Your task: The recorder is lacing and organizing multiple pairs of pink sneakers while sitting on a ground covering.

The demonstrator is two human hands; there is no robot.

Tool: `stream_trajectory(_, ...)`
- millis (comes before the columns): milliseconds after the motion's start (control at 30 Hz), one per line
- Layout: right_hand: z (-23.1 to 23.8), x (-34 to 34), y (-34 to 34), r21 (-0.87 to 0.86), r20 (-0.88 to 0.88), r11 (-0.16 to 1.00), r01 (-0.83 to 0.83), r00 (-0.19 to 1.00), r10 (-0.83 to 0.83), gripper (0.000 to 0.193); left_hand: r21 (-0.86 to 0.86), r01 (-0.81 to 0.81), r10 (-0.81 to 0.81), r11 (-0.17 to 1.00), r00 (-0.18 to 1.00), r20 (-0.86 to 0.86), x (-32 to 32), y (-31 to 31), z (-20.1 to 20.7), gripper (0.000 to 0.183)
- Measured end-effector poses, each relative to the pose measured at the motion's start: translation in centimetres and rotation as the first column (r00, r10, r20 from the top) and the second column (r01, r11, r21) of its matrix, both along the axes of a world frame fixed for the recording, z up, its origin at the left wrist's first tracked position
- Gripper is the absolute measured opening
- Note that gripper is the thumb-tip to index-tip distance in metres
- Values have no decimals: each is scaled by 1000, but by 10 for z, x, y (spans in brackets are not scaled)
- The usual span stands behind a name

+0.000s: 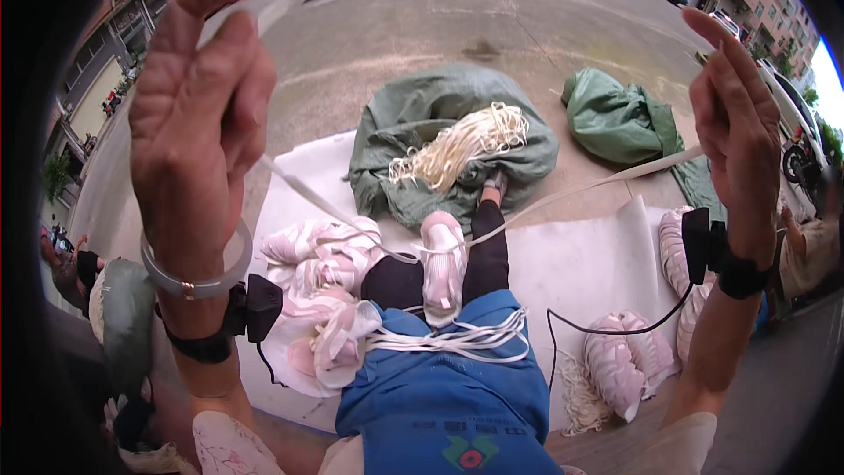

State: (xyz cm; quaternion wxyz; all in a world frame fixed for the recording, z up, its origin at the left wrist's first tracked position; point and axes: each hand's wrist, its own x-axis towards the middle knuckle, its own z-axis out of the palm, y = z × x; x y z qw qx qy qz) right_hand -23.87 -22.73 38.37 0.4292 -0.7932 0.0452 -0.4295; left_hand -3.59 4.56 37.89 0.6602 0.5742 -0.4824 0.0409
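A pink-and-white shoe upper (444, 268) rests between my thighs with its sole side hidden. A flat white shoelace (580, 186) runs from it up to both sides and sags in a wide V. My left hand (204, 92), raised high, has its fingers curled round one end of the lace. On the other side my right hand (734, 119) is lifted to about the same height and is closed on the other end. A bundle of white laces (457, 340) lies across the blue apron (431, 396) on my lap.
Pink-and-white uppers (325, 264) are heaped at my left, with more uppers (615, 365) at my right near loose laces (580, 400). Ahead, a green sack (378, 141) carries a pile of laces (466, 142). Another green sack (611, 119) lies beyond the white sheet (571, 273).
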Motion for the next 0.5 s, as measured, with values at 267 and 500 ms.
stream_trajectory(267,-200,-2,-25,193,-456,981,-5,885,94,33,756,35,-21,654,999,-29,-46,12,-284,10)
stream_trajectory(500,-306,39,35,183,-679,969,-164,692,245,24,956,-179,-43,232,980,194,-30,87,-335,12)
